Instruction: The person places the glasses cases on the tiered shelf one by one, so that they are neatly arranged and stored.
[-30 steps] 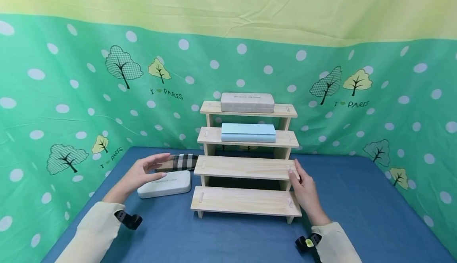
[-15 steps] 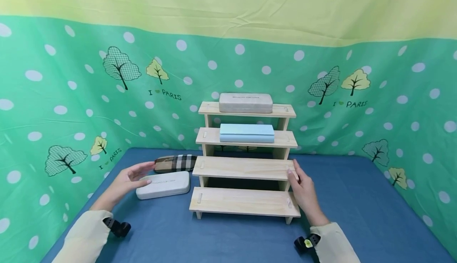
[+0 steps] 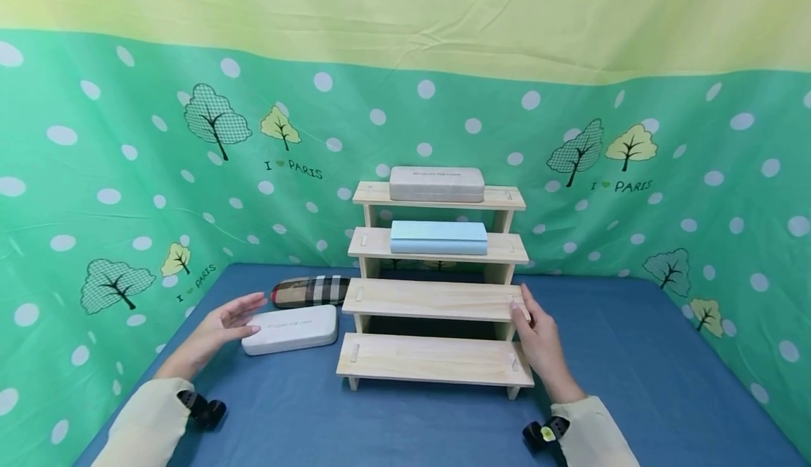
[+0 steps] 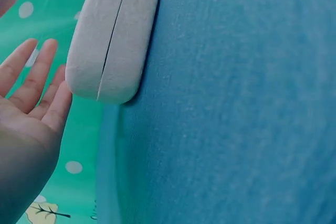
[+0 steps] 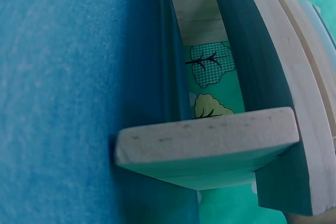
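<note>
A wooden four-step display stand [image 3: 437,360] faces me on the blue cloth. My right hand [image 3: 540,340] grips the right end of its second step from the bottom, thumb on top and fingers at the edge. On the left lies a white glasses case [image 3: 291,331] with faint lettering on the lid. My left hand [image 3: 215,329] is beside that case's left end with fingers spread and nothing held; the left wrist view shows the fingertips close to the case's side [image 4: 113,40]. Behind it lies a plaid glasses case [image 3: 310,291], its right end against the stand's left side.
A greyish-white glasses case [image 3: 437,184] sits on the top step, and a light blue glasses case [image 3: 438,237] on the one below. The two lower steps are bare wood. A green and yellow printed curtain [image 3: 405,115] hangs behind the blue tabletop [image 3: 633,375].
My left hand has moved left and down, from in front of the plaid case to the white case's left end, uncovering more of both. My right hand has stayed on the stand.
</note>
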`<state>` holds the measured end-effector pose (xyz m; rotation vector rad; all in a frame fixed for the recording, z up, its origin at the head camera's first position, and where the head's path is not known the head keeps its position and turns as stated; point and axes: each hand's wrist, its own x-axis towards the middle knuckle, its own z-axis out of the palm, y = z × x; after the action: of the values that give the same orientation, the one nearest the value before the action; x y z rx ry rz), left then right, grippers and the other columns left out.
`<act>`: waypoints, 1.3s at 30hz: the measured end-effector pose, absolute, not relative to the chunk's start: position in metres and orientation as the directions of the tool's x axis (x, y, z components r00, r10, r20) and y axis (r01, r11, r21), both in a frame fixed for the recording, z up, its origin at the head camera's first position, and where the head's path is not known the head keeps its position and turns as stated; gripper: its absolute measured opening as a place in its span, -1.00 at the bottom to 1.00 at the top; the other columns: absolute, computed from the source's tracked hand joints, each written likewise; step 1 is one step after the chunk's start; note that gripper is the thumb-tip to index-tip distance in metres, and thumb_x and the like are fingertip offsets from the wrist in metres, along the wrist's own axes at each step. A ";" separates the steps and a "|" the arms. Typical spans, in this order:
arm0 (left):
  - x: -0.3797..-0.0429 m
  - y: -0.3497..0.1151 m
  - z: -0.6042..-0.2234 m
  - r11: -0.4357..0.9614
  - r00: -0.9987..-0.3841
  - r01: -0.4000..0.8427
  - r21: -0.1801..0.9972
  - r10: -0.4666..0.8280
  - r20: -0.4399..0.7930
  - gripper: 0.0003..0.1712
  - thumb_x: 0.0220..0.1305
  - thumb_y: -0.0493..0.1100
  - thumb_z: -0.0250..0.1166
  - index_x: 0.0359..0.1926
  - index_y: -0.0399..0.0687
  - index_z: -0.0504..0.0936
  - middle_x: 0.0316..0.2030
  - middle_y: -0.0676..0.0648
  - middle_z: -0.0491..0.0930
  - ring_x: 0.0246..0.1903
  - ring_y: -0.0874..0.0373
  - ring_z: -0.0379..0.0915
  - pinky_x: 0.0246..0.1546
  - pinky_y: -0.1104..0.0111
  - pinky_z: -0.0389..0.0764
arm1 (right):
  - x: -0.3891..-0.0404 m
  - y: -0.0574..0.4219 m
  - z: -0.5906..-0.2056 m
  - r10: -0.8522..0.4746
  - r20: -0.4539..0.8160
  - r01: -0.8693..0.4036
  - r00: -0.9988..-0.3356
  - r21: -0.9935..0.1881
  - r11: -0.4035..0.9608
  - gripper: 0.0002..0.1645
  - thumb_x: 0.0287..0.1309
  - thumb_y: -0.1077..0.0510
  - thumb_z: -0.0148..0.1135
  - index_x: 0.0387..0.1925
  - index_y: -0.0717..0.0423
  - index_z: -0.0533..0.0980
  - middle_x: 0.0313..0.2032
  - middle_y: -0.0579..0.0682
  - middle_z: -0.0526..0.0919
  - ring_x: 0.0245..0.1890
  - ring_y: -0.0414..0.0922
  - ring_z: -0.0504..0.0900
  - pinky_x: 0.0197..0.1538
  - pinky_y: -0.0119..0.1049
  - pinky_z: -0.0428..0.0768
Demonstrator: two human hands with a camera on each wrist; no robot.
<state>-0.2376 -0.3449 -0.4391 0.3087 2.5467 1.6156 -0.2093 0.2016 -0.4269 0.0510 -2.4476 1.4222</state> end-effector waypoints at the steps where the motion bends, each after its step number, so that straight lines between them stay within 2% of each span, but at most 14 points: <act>1: -0.238 -0.345 -0.439 0.412 -0.974 0.112 0.904 0.227 0.018 -0.23 0.26 -0.16 0.24 0.39 -0.28 0.11 0.33 -0.31 0.21 0.28 -0.26 0.12 0.09 0.31 0.34 | -0.209 0.202 -0.427 0.123 0.281 -0.183 -0.952 -0.843 0.506 -0.29 0.40 -0.04 -0.09 0.42 0.21 0.03 0.38 0.22 0.12 0.34 0.13 0.17 0.20 -0.07 0.31; 5: -0.239 -0.348 -0.441 0.400 -0.976 0.107 0.910 0.217 0.020 -0.20 0.25 -0.19 0.24 0.40 -0.30 0.07 0.35 -0.37 0.13 0.32 -0.35 -0.03 0.21 -0.10 0.15 | -0.209 0.202 -0.427 0.123 0.282 -0.185 -0.951 -0.843 0.506 -0.28 0.40 -0.05 -0.09 0.42 0.20 0.03 0.38 0.22 0.12 0.34 0.13 0.18 0.19 -0.07 0.31; 8: -0.240 -0.350 -0.443 0.389 -0.977 0.083 0.918 0.213 -0.001 -0.16 0.24 -0.20 0.24 0.41 -0.31 0.02 0.37 -0.38 0.05 0.34 -0.36 -0.10 0.22 -0.21 -0.01 | -0.209 0.202 -0.427 0.120 0.285 -0.190 -0.951 -0.844 0.501 -0.29 0.40 -0.04 -0.09 0.42 0.20 0.03 0.37 0.23 0.12 0.34 0.14 0.18 0.19 -0.08 0.32; 14: -0.245 -0.350 -0.450 0.398 -0.972 0.019 0.917 0.223 -0.076 -0.08 0.19 -0.19 0.27 0.43 -0.31 -0.05 0.40 -0.40 -0.07 0.34 -0.40 -0.19 0.22 -0.27 -0.10 | -0.209 0.202 -0.427 0.113 0.290 -0.197 -0.950 -0.842 0.502 -0.29 0.40 -0.04 -0.09 0.42 0.20 0.02 0.37 0.23 0.12 0.33 0.15 0.19 0.18 -0.08 0.33; 17: -0.246 -0.348 -0.451 0.401 -0.961 -0.007 0.916 0.250 -0.117 -0.03 0.16 -0.18 0.30 0.43 -0.34 -0.07 0.39 -0.41 -0.08 0.33 -0.37 -0.14 0.22 -0.22 -0.02 | -0.209 0.202 -0.426 0.110 0.288 -0.197 -0.951 -0.841 0.504 -0.29 0.40 -0.04 -0.09 0.42 0.20 0.02 0.38 0.23 0.11 0.33 0.15 0.19 0.18 -0.08 0.32; 21: -0.245 -0.346 -0.450 0.423 -0.953 -0.025 0.906 0.264 -0.150 -0.02 0.14 -0.18 0.33 0.43 -0.34 -0.06 0.37 -0.40 0.00 0.29 -0.23 0.02 0.17 0.15 0.26 | -0.209 0.202 -0.427 0.111 0.286 -0.195 -0.952 -0.843 0.501 -0.28 0.40 -0.05 -0.09 0.42 0.20 0.02 0.38 0.23 0.11 0.34 0.14 0.18 0.19 -0.05 0.32; 24: -0.245 -0.344 -0.449 0.460 -0.954 -0.026 0.888 0.255 -0.160 0.01 0.12 -0.16 0.36 0.43 -0.30 -0.04 0.35 -0.38 0.06 0.26 -0.18 0.08 0.07 0.27 0.32 | -0.209 0.202 -0.427 0.116 0.287 -0.196 -0.951 -0.848 0.493 -0.28 0.40 -0.05 -0.09 0.42 0.21 0.02 0.38 0.23 0.10 0.34 0.14 0.17 0.19 -0.03 0.32; 29: -0.243 -0.341 -0.448 0.505 -0.954 -0.015 0.863 0.252 -0.164 0.07 0.05 -0.13 0.42 0.44 -0.26 -0.03 0.33 -0.42 0.06 0.24 -0.25 0.07 0.13 -0.05 0.21 | -0.209 0.201 -0.427 0.119 0.292 -0.200 -0.949 -0.848 0.491 -0.29 0.40 -0.04 -0.09 0.42 0.20 0.03 0.38 0.24 0.11 0.33 0.14 0.18 0.18 -0.02 0.33; 31: -0.243 -0.341 -0.448 0.518 -0.954 -0.011 0.855 0.251 -0.165 0.08 0.03 -0.13 0.44 0.44 -0.26 -0.01 0.33 -0.42 0.06 0.24 -0.26 0.06 0.13 -0.11 0.17 | -0.209 0.201 -0.427 0.119 0.292 -0.198 -0.949 -0.845 0.497 -0.29 0.40 -0.04 -0.09 0.42 0.20 0.03 0.37 0.24 0.12 0.33 0.14 0.19 0.18 -0.03 0.33; 35: -0.244 -0.343 -0.450 0.535 -0.952 0.016 0.845 0.266 -0.151 0.06 0.00 -0.16 0.46 0.42 -0.26 0.04 0.29 -0.41 0.15 0.17 -0.20 0.16 0.08 -0.01 0.25 | -0.209 0.202 -0.427 0.116 0.291 -0.198 -0.950 -0.844 0.498 -0.29 0.40 -0.04 -0.08 0.42 0.21 0.04 0.37 0.25 0.13 0.32 0.15 0.20 0.18 -0.06 0.33; 39: -0.245 -0.345 -0.452 0.525 -0.949 0.045 0.850 0.288 -0.127 0.02 -0.02 -0.18 0.47 0.39 -0.27 0.10 0.23 -0.36 0.27 0.07 -0.04 0.27 -0.01 0.16 0.32 | -0.209 0.202 -0.428 0.117 0.293 -0.201 -0.949 -0.847 0.492 -0.29 0.40 -0.04 -0.08 0.42 0.22 0.03 0.37 0.25 0.11 0.33 0.15 0.19 0.18 -0.04 0.32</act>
<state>-0.2454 -0.3447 -0.4520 0.2805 2.5148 1.3911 -0.2091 0.2019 -0.4278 0.0703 -2.4290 1.4399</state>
